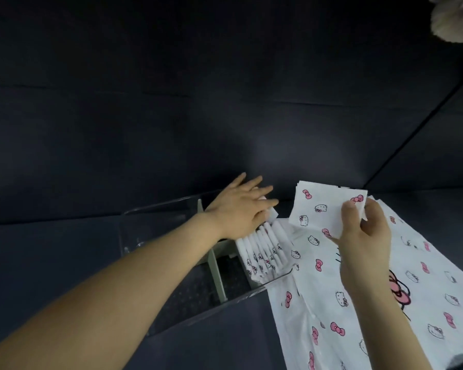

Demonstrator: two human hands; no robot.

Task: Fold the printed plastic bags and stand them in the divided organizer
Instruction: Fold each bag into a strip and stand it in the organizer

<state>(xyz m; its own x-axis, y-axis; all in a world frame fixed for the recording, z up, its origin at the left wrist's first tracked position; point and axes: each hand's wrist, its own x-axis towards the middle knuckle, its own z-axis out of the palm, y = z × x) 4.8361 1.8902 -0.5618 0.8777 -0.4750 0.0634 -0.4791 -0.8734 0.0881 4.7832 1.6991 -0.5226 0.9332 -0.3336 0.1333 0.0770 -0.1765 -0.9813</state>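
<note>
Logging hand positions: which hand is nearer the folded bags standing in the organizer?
Left. The left hand touches the far end of the standing bags; the right hand is right of the organizer, pinching a folded bag.

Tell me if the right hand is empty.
No: the right hand pinches a folded bag by its corner, above the flat bags.

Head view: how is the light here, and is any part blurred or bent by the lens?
In the head view the light is dim, with a faint pale sheen on the dark surface; the white printed bags are brightest, their print legible; the wide lens stretches the left forearm; the clear organizer barely shows; the fluffy thing in the corner is blurred.
</note>
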